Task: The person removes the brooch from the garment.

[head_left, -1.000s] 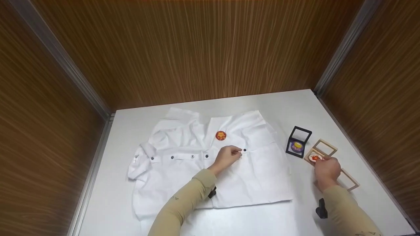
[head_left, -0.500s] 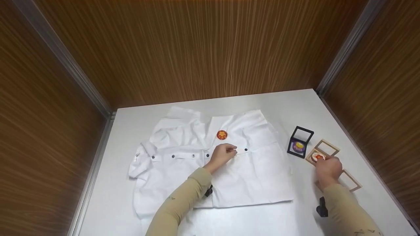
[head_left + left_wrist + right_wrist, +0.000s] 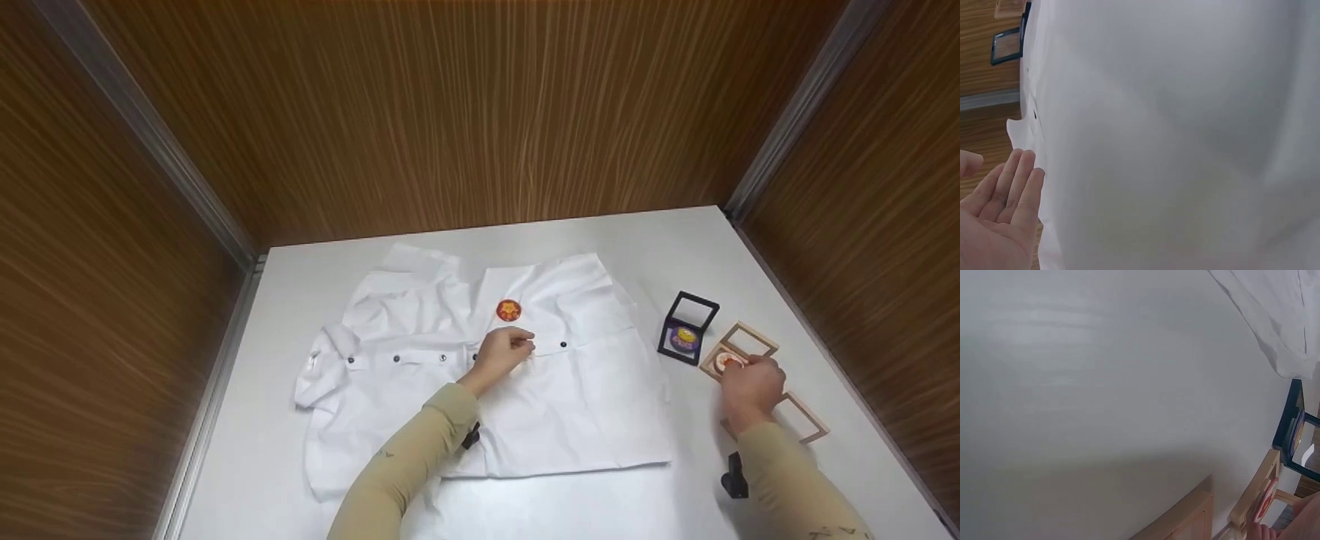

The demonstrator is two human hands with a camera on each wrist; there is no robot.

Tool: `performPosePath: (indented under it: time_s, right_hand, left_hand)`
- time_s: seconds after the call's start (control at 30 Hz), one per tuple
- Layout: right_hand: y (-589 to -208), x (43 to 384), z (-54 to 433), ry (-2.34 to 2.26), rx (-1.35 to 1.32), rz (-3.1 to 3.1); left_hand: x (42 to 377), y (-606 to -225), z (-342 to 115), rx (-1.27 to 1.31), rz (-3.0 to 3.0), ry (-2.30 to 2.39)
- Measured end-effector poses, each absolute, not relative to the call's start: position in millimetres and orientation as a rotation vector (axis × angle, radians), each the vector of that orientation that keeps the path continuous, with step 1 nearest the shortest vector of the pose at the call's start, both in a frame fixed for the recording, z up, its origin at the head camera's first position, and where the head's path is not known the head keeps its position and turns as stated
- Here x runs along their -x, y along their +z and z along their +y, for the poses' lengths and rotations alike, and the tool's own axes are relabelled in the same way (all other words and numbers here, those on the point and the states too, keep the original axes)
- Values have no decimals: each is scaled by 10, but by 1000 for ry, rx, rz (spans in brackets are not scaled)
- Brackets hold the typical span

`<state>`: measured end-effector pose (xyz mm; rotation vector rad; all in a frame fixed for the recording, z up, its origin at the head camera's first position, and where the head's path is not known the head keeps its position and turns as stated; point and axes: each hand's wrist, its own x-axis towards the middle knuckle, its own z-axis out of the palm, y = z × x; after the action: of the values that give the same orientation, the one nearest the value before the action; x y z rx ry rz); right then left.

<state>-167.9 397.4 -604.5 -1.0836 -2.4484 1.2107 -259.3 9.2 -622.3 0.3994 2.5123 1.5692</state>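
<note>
A white shirt (image 3: 585,405) with dark buttons lies spread on the table, a round red-and-yellow badge (image 3: 508,310) on its upper part. Over the middle of the shirt is my left hand (image 3: 496,356); the left wrist view shows its fingers (image 3: 1013,191) extended with nothing between them. To the right, my right hand (image 3: 752,386) reaches into an open light wooden case (image 3: 752,339). Its curled fingers pinch the edge of a white-and-red round badge (image 3: 724,361) inside, partly covering it. The badge also shows in the right wrist view beside the fingers (image 3: 1264,532).
An open black case (image 3: 694,309) with a purple-and-yellow badge (image 3: 683,340) stands behind the wooden one. Another wooden case (image 3: 802,420) lies partly under the right forearm. Wood-grain panels (image 3: 480,112) enclose the white table (image 3: 315,259) at the back and sides.
My left hand has drawn back leftward across the shirt, away from the button on the right. My right hand stays at the wooden case, nearly still.
</note>
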Motion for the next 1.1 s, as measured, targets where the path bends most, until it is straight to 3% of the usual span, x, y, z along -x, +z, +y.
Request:
performPosePath:
  time_s: [1.1]
  right_hand:
    - [-5834, 2161, 3547, 1196, 884, -2591]
  left_hand:
    - [2633, -6191, -117, -306, 2561, 1565]
